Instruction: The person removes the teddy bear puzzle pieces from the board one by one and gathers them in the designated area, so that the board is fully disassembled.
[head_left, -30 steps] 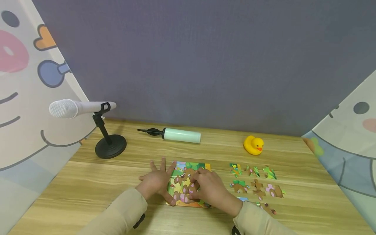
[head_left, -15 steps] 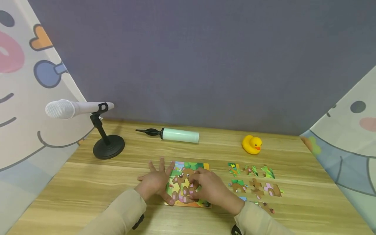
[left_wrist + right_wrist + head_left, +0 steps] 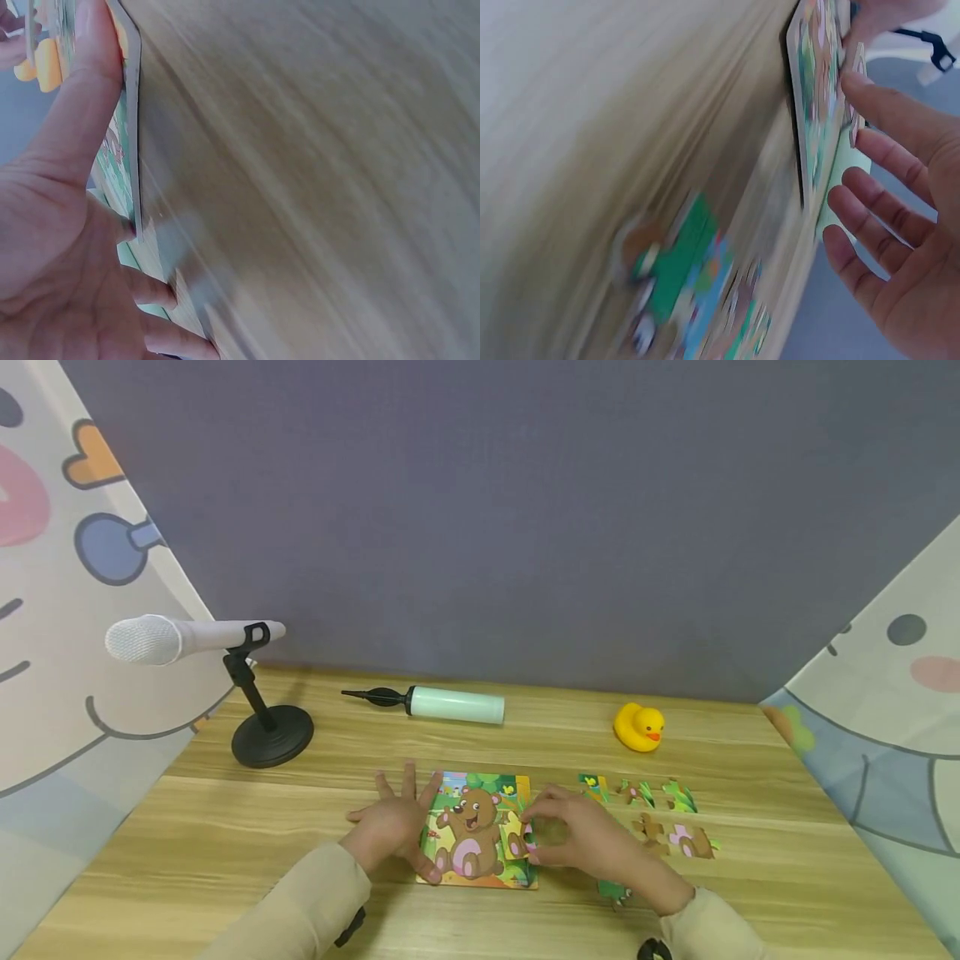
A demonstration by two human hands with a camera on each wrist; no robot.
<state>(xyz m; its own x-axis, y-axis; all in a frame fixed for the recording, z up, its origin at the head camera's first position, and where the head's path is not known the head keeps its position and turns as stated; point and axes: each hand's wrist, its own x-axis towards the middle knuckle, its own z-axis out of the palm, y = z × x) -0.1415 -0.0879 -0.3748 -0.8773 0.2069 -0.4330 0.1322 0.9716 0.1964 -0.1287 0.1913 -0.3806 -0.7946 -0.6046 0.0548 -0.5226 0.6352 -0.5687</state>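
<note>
Our left hand lies flat, bracing the puzzle board, while our right hand pinches a puzzle piece at its right edge, so a loose pinch could drop it crooked.

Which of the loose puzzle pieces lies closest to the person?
The green piece just behind the right hand; it lies alone toward the near table edge, while the others sit in rows farther back.

On the wooden bench, the square bear-picture jigsaw board lies front and centre. Loose cardboard puzzle pieces lie to its right. Behind it lies the pale green hand pump, with the white microphone on a black stand to the left and the yellow rubber duck to the right.
</note>
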